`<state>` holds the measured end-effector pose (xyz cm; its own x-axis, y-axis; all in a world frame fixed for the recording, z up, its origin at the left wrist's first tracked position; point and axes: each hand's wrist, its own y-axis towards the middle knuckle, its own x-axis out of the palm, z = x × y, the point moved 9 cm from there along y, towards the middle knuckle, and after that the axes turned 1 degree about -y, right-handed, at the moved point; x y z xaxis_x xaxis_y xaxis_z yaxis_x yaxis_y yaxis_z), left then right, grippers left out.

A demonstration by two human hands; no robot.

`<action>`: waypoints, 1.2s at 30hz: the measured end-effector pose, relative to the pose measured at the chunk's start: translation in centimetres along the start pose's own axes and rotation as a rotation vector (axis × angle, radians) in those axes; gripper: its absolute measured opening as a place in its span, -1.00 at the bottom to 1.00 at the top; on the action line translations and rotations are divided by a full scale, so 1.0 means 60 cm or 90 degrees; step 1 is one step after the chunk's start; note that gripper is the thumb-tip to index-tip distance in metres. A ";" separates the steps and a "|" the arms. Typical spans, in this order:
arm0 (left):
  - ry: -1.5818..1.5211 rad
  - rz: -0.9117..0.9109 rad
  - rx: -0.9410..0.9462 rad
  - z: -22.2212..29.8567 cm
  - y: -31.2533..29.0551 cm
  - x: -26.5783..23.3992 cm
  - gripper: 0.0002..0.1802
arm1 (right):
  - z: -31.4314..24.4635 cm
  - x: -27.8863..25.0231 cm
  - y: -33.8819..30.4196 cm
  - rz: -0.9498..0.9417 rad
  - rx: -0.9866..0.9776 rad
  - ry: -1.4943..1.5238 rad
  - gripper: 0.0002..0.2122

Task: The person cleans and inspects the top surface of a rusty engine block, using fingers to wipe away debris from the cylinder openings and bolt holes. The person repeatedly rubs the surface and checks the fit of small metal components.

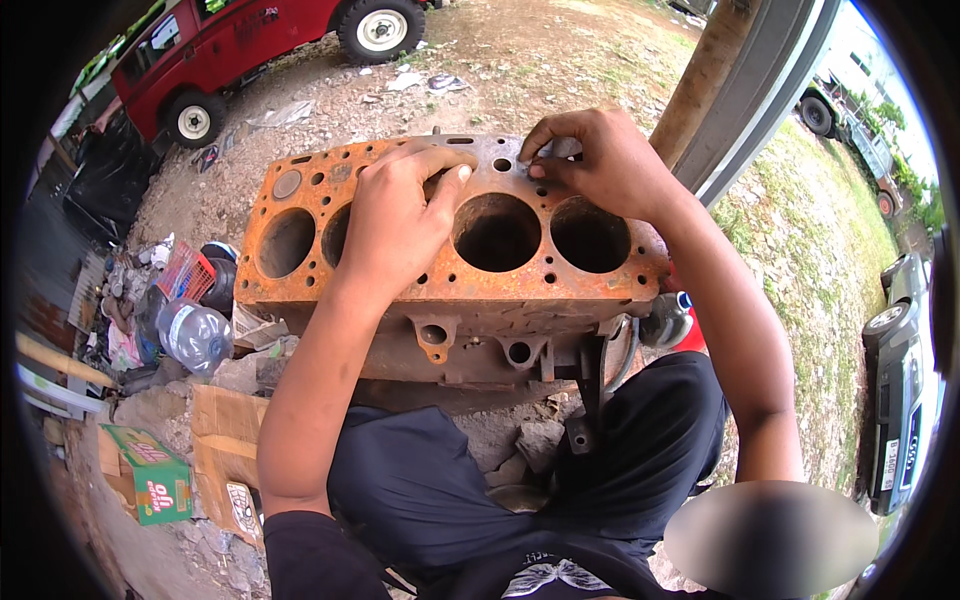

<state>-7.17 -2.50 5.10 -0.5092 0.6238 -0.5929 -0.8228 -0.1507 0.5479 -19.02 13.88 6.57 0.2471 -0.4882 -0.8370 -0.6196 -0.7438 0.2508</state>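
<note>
A rusty engine block with several large cylinder bores lies in front of me, its flat top face up. Over the middle of that face, my left hand bends its fingers, with thumb and forefinger tips close together; anything between them is hidden. My right hand is curled at the far right of the face, above the rightmost bore. A small greyish patch shows between its thumb and fingers, too unclear to name. Around both hands' fingertips the metal looks greyer than the orange rust at the left end.
A clear plastic bottle, a red basket and cardboard boxes lie at the left. A post rises just beyond the block's right end. A red vehicle stands at the far left, and a car at the right.
</note>
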 end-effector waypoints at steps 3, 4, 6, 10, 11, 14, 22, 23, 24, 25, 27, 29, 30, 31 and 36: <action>0.008 -0.008 0.018 -0.002 0.001 0.004 -0.74 | 0.008 -0.002 0.010 -0.028 -0.005 -0.016 -0.82; 0.008 -0.010 0.014 -0.003 -0.002 0.004 -0.73 | 0.012 0.001 0.013 -0.031 0.000 -0.020 -0.82; 0.012 -0.021 0.013 -0.005 -0.003 0.004 -0.71 | 0.022 0.008 0.017 -0.026 0.015 -0.021 -0.80; -0.005 -0.021 0.016 -0.001 -0.001 0.008 -0.71 | 0.047 0.008 0.029 -0.030 0.015 0.000 -0.77; -0.008 -0.026 0.006 -0.002 -0.001 0.007 -0.72 | 0.041 0.014 0.032 -0.025 0.030 -0.011 -0.77; -0.004 -0.023 -0.004 -0.007 0.000 0.006 -0.71 | 0.036 0.011 0.032 -0.032 0.045 -0.034 -0.76; -0.059 -0.031 -0.035 -0.023 0.003 0.014 -0.71 | 0.058 0.008 0.025 -0.053 0.058 -0.015 -0.74; -0.031 -0.019 -0.010 -0.023 0.005 0.011 -0.71 | 0.056 0.008 0.020 -0.050 0.075 -0.019 -0.73; -0.019 -0.013 0.001 -0.021 0.002 0.009 -0.71 | 0.054 0.007 0.016 -0.047 0.093 -0.022 -0.72; -0.006 -0.007 0.013 -0.016 0.000 0.006 -0.71 | 0.049 0.008 0.016 -0.048 0.085 -0.042 -0.69; -0.008 -0.005 0.015 -0.010 0.002 0.014 -0.70 | 0.049 0.007 0.026 -0.035 0.055 -0.033 -0.67; -0.019 -0.017 -0.009 -0.017 0.003 0.016 -0.70 | 0.047 0.018 0.037 -0.037 0.057 -0.052 -0.65; -0.020 -0.016 -0.007 -0.020 0.004 0.014 -0.70 | 0.046 0.016 0.036 -0.033 0.053 -0.052 -0.64; -0.021 -0.016 -0.006 -0.022 0.005 0.012 -0.70 | 0.047 0.013 0.033 -0.028 0.048 -0.053 -0.64; 0.007 0.003 0.020 -0.015 -0.001 0.011 -0.70 | 0.034 0.006 0.034 -0.028 0.055 -0.061 -0.66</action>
<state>-7.68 -2.79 4.17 -0.5156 0.6150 -0.5966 -0.8123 -0.1295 0.5687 -21.71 13.16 5.80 0.2057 -0.4078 -0.8896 -0.6728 -0.7191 0.1740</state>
